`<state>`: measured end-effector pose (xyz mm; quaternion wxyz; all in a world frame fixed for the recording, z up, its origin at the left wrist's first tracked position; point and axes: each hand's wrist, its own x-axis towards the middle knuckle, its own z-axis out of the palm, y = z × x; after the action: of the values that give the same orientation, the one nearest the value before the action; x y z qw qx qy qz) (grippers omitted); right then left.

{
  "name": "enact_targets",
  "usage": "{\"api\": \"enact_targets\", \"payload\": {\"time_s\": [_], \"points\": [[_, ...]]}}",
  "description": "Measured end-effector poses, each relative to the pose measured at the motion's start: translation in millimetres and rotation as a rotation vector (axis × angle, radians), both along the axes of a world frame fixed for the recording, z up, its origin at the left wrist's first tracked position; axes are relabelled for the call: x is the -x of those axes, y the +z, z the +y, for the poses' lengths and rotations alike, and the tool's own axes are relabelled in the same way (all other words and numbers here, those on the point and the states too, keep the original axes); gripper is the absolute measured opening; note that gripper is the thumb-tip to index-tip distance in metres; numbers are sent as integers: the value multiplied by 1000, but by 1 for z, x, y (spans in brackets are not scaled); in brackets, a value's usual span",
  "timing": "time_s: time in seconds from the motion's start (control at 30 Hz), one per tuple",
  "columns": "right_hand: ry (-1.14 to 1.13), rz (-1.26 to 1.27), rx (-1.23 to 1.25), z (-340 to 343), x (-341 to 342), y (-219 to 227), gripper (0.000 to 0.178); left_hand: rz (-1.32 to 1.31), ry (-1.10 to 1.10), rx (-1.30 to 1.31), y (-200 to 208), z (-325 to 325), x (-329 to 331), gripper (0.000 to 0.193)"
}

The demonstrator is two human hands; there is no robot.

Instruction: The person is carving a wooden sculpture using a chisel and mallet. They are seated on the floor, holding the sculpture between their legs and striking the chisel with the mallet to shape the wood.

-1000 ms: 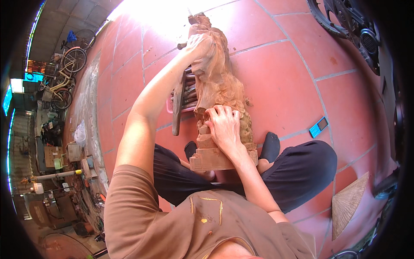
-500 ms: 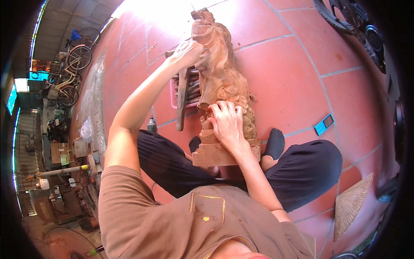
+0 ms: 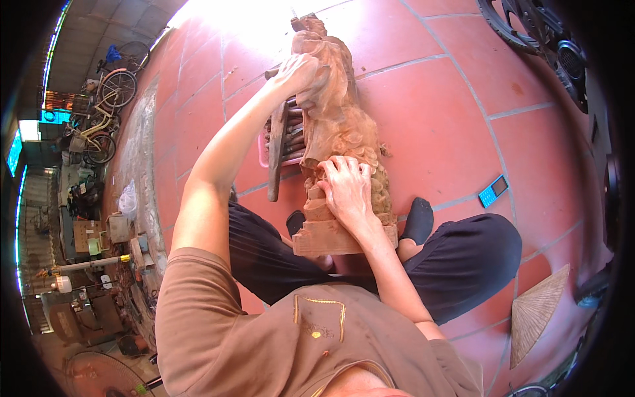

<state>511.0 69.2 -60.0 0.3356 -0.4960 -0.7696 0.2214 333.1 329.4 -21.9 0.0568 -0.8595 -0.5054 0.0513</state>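
A carved wooden statue (image 3: 340,122) lies on its back or stands tilted away from me, its stepped base between my legs. My left hand (image 3: 301,74) reaches to the statue's upper left side, its fingers bent and pressed together against the carving. Whatever they may hold is hidden. Lower down, my right hand (image 3: 347,185) grips the carving just above the base, fingers curled over it. A wooden mallet (image 3: 278,152) leans to the left of the statue, its far end partly behind my left hand. Behind it a pink basket (image 3: 263,153) holds several wooden-handled carving tools (image 3: 293,132).
The floor is red tile (image 3: 423,126). At right lie a blue keypad phone (image 3: 493,191) and a conical straw hat (image 3: 537,317). A motorbike wheel (image 3: 506,26) shows far right. Bicycles (image 3: 109,109), workshop clutter and a fan (image 3: 99,374) line the left side.
My left hand has slid slightly up and to the right along the statue, and its elbow has swung inward. My right hand has kept its place on the statue.
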Motion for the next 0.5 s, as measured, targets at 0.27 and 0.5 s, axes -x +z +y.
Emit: {"api": "enact_targets", "payload": {"time_s": [0.27, 0.5], "points": [[7, -7, 27, 1, -2, 3, 33, 75, -49, 179, 56, -32, 14, 19], [11, -16, -4, 0, -2, 1, 34, 88, 44, 109, 15, -10, 6, 33]]}}
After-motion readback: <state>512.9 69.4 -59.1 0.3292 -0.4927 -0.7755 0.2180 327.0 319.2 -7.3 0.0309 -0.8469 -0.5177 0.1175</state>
